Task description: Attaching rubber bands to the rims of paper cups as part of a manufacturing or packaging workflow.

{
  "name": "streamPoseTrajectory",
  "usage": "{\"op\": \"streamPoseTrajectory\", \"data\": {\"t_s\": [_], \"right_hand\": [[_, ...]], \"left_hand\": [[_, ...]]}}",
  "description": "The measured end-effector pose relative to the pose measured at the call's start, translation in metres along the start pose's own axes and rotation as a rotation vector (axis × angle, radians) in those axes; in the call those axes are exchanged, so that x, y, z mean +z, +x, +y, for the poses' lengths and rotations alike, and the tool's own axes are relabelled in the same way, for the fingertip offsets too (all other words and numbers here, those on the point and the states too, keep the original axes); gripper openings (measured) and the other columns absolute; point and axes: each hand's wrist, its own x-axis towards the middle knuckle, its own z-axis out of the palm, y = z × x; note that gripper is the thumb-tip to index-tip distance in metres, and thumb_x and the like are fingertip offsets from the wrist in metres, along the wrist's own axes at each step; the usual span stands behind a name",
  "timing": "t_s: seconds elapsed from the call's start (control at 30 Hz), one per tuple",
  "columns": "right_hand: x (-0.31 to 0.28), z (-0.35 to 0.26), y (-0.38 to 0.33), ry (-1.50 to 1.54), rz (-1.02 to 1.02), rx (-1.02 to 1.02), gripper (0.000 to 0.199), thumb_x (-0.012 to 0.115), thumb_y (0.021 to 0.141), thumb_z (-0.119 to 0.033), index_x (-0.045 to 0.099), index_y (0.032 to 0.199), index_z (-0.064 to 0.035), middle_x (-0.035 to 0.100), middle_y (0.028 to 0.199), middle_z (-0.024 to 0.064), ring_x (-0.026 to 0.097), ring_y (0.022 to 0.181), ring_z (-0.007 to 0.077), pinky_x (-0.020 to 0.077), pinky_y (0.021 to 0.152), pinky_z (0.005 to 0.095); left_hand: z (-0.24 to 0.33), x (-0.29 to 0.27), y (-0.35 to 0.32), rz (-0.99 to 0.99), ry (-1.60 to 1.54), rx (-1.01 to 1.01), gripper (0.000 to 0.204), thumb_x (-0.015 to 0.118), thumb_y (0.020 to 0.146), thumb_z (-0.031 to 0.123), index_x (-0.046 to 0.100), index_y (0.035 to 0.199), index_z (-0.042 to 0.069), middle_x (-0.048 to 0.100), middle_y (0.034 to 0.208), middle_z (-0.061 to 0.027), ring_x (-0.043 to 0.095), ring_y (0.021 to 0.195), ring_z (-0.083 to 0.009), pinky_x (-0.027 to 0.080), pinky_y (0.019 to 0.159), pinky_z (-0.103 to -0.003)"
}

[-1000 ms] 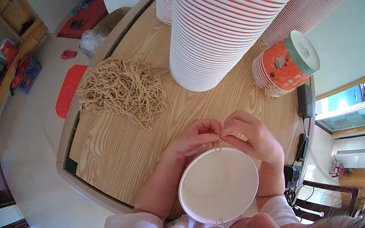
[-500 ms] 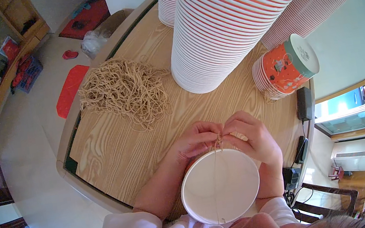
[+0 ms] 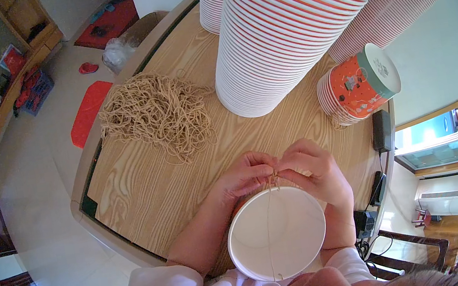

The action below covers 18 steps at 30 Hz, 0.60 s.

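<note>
A white paper bucket [image 3: 301, 230] stands against my body with its round mouth facing up. A thin tan string [image 3: 268, 237] runs across the mouth from the far rim to the near rim. Beyond the far rim, my left hand [image 3: 245, 175] pinches the string end. My right hand [image 3: 317, 170] pinches it too, fingertips almost meeting the left ones. Small loops of string show just below the fingers at the rim; how they are knotted is too small to tell. A tangled heap of tan string [image 3: 157, 115] lies on the wood-grain table [image 3: 148, 196], left of my hands.
Tall stacks of nested paper buckets [image 3: 264, 61] rise at the back of the table. A short upside-down stack of orange patterned buckets [image 3: 354, 86] sits at the right. Near the right edge is a black power adapter [image 3: 381, 131] with cables. A red stool [image 3: 88, 113] stands beyond the left edge.
Both hands stay at the far rim, with only slight finger movement; the right fingers have drawn a little closer together. The bucket and string heap have not moved.
</note>
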Motion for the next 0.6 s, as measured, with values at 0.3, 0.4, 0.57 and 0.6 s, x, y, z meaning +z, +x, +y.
{"op": "streamPoseTrajectory", "data": {"t_s": [0.3, 0.4, 0.57, 0.6], "right_hand": [[-0.001, 0.003, -0.001, -0.030, -0.012, -0.030, 0.018, 0.076, 0.069, -0.001, 0.070, 0.085, -0.0073, 0.059, 0.085, 0.0064, 0.060, 0.081, 0.0224, 0.0478, 0.066, 0.0313], [-0.002, 0.004, -0.001, -0.039, -0.028, -0.054, 0.018, 0.075, 0.069, 0.000, 0.069, 0.084, -0.0070, 0.059, 0.086, 0.0066, 0.060, 0.081, 0.0226, 0.0479, 0.066, 0.0311], [-0.003, 0.003, 0.000, -0.037, -0.026, -0.046, 0.018, 0.074, 0.069, 0.003, 0.066, 0.083, -0.0048, 0.059, 0.087, 0.0077, 0.060, 0.082, 0.0235, 0.0485, 0.067, 0.0316], [-0.003, 0.002, 0.001, -0.023, -0.021, -0.053, 0.018, 0.073, 0.069, 0.004, 0.065, 0.084, -0.0041, 0.060, 0.087, 0.0082, 0.061, 0.082, 0.0238, 0.0488, 0.068, 0.0317]], "left_hand": [[0.011, 0.024, -0.007, 0.139, 0.051, -0.038, 0.012, 0.067, 0.084, 0.009, 0.066, 0.092, 0.000, 0.065, 0.092, -0.0095, 0.063, 0.081, -0.0163, 0.052, 0.073, -0.027], [0.008, 0.011, -0.004, 0.095, 0.085, -0.045, 0.012, 0.067, 0.083, 0.008, 0.066, 0.091, 0.000, 0.064, 0.092, -0.0087, 0.062, 0.079, -0.0153, 0.051, 0.071, -0.026], [0.008, 0.015, -0.003, 0.129, 0.128, -0.034, 0.011, 0.067, 0.083, 0.007, 0.066, 0.091, -0.001, 0.063, 0.091, -0.0070, 0.061, 0.078, -0.0142, 0.050, 0.071, -0.025], [0.008, 0.013, -0.003, 0.118, 0.143, -0.038, 0.011, 0.067, 0.083, 0.007, 0.066, 0.091, 0.000, 0.063, 0.090, -0.0063, 0.061, 0.079, -0.0140, 0.050, 0.071, -0.025]]}}
